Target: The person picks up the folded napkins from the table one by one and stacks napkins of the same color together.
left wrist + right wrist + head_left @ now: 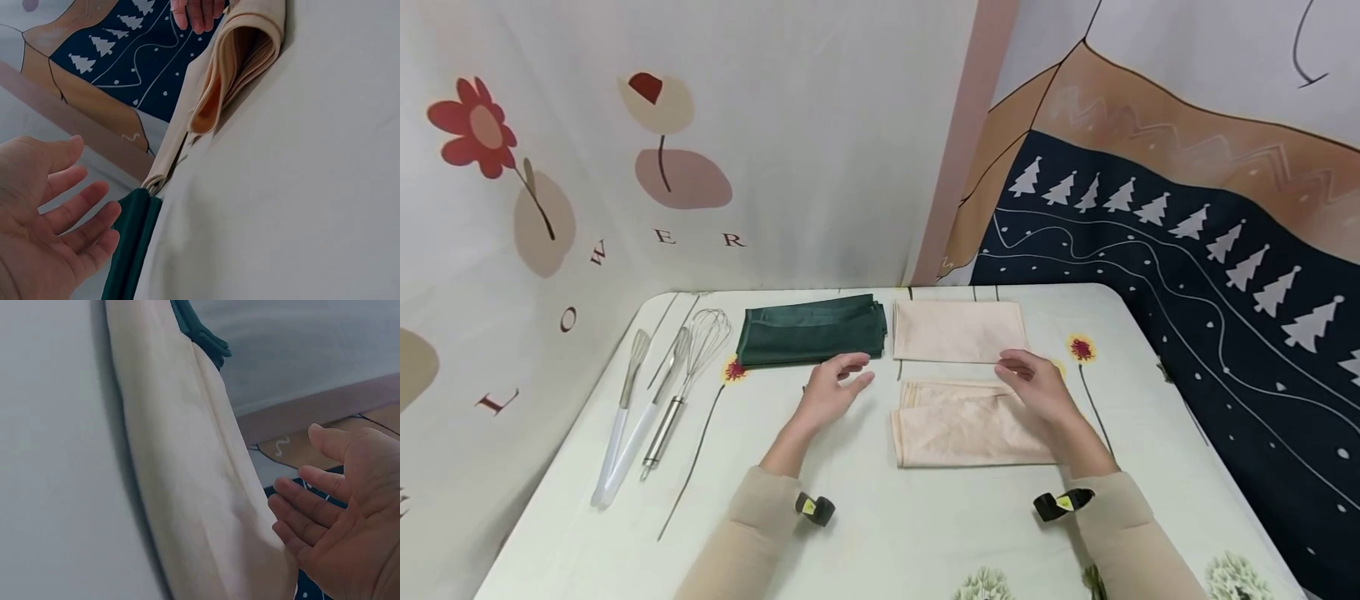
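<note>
Three folded cloths lie on the table. A dark green cloth (812, 329) is at the back, left of a pale peach cloth (958, 332). A second peach cloth (970, 433), thicker with loose layered folds, lies in front of that one; its rolled fold (247, 56) shows in the left wrist view. My left hand (835, 390), fingers relaxed and holding nothing, hovers by the green cloth's front edge. My right hand (1037, 382) is above the right side of the front peach cloth, fingers loosely bent and nothing between them; its forearm hides that cloth's right end.
At the table's left lie a wire whisk (681, 396) with a metal handle and two white-handled utensils, one being a brush-like tool (625, 408). A printed white curtain (820, 167) and a dark tree-patterned cloth (1165, 275) hang behind the table (865, 533).
</note>
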`<state>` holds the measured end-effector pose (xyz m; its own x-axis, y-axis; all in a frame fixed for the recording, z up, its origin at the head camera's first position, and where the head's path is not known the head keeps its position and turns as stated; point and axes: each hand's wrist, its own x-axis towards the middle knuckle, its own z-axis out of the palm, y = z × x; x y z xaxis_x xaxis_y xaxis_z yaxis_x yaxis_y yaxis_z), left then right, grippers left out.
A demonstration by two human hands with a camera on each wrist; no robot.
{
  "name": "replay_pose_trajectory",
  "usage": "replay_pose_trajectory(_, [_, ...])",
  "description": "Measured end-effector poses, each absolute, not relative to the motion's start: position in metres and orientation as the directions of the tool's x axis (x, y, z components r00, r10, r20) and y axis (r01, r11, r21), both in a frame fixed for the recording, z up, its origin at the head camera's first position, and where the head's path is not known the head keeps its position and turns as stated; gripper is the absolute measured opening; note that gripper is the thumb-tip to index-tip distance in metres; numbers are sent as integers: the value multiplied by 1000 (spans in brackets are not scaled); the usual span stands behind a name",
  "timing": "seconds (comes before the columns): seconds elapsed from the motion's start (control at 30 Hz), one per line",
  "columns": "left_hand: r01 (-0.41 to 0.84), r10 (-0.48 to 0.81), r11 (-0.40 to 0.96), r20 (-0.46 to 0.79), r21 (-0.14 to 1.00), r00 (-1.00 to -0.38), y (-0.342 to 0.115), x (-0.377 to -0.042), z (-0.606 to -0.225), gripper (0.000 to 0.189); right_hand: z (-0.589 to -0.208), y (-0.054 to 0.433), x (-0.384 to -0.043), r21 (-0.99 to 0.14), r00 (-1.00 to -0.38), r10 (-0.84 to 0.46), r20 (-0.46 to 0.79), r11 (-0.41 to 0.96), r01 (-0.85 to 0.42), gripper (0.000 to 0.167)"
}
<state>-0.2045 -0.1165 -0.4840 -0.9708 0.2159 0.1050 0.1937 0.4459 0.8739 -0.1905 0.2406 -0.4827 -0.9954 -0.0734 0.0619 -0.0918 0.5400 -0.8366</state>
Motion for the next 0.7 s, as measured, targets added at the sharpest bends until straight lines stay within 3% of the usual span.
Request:
replay_pose_trajectory(0.43, [242,326,435,99,867,-940,-90,-193,-491,35,-490,272,-169,-749,-991,-9,135,653,-108,42])
replay_pose_trajectory(0.7, [227,416,463,16,857,-909,-82,-189,-495,37,-492,278,-153,-676,-977,-37,210,717,-172,33])
